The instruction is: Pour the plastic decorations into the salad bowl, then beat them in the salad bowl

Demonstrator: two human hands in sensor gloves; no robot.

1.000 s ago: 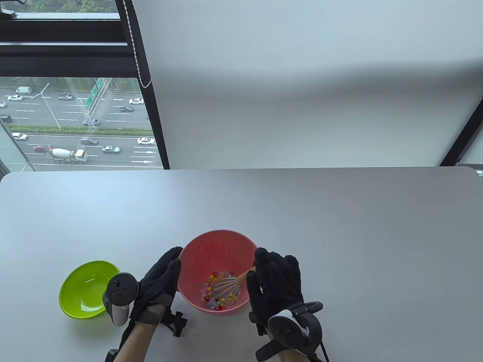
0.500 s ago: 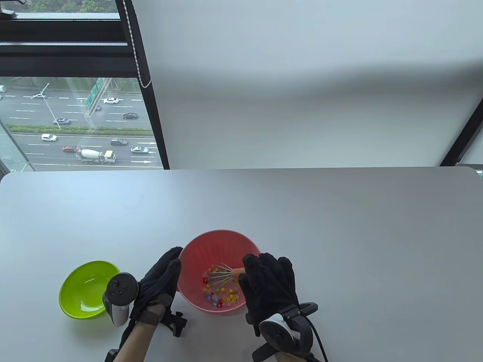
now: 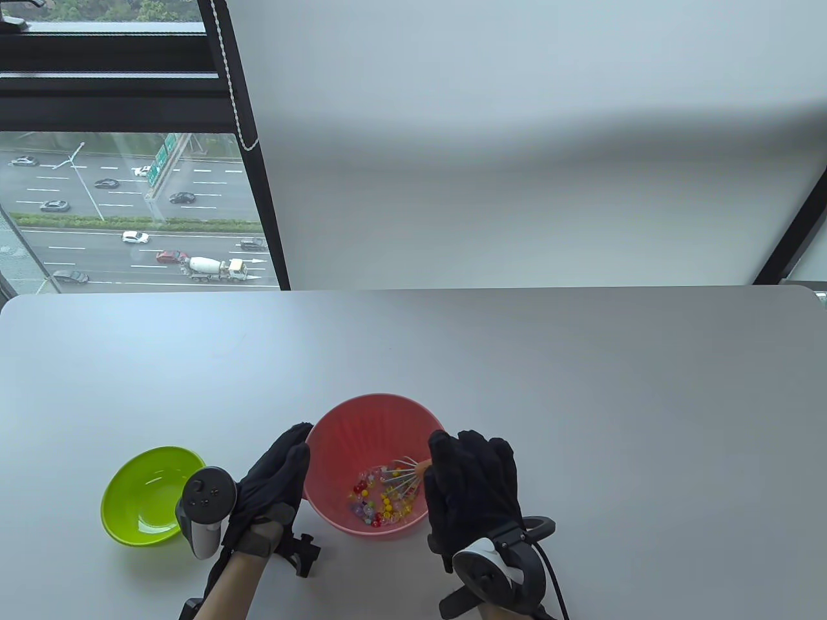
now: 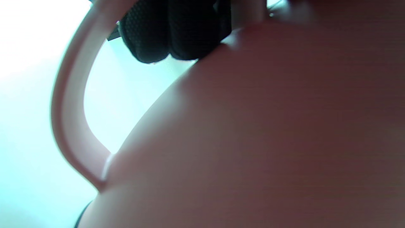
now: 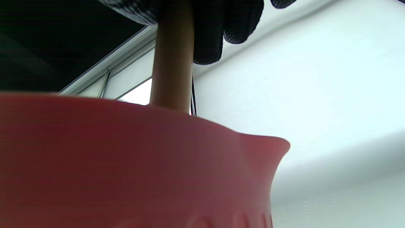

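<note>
The whisk (image 3: 406,476) (in the right hand (image 3: 471,491)) has swung rightward.

The pink bowl (image 3: 375,420) looks like matt, ribbed plastic; the green bowl (image 3: 152,494) is glossy plastic. The whisk (image 3: 404,478) has thin metal wires and a smooth wood-like handle. Gloves are black knit cloth. The table (image 3: 517,361) is matt.

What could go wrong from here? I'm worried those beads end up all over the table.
1. The whisk stirs loose plastic beads near the right wall of the pink salad bowl; a hard stroke might flick some out.
2. The left hand only presses flat against the bowl's side, so the bowl could slide or tip.
3. The right hand has a grip high on the handle, giving less control.
</note>
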